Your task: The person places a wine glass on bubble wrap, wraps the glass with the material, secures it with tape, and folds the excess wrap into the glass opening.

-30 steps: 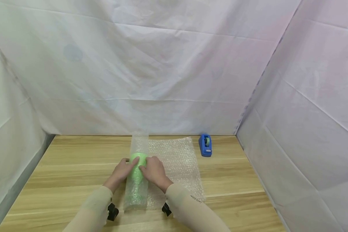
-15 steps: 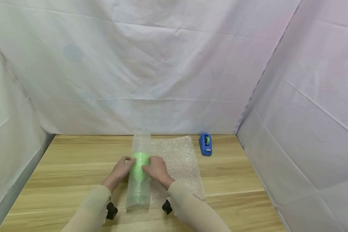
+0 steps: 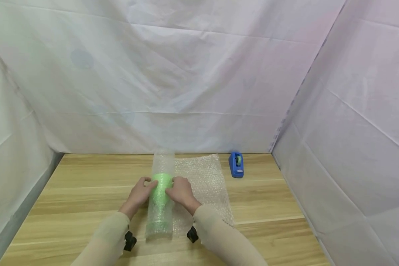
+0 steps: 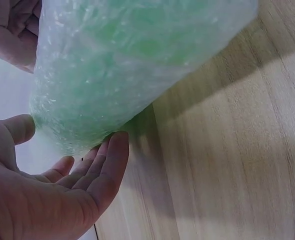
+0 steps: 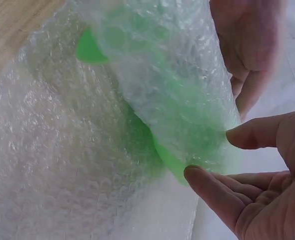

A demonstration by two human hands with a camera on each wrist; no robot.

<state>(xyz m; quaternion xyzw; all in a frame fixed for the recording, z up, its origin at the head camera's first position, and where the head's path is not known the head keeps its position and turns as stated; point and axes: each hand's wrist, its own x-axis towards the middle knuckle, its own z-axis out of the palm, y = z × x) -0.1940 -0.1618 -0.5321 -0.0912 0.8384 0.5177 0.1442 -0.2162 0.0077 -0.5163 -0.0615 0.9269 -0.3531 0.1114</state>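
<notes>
A green goblet-shaped object point(image 3: 163, 183) lies on its side, wrapped in a clear bubble wrap roll point(image 3: 160, 216); the wrap blurs its outline. My left hand point(image 3: 139, 192) holds the roll's left side, thumb on top and fingers low against it in the left wrist view. From the right, my right hand point(image 3: 182, 192) holds the same roll between thumb and fingers. The green rim point(image 5: 168, 159) and part of the foot point(image 5: 91, 47) show past the wrap's edge in the right wrist view. A flat length of bubble wrap point(image 3: 204, 181) stretches out to the right.
A blue tape dispenser point(image 3: 236, 165) with a roll of tape stands near the back edge, right of the wrap. The wooden table point(image 3: 86, 192) is bounded by white cloth walls point(image 3: 186, 74) at the back and sides.
The roll has turned and shifted slightly right over the flat wrap, and both hands have moved along with it. My left thumb has drawn back toward the roll's left side.
</notes>
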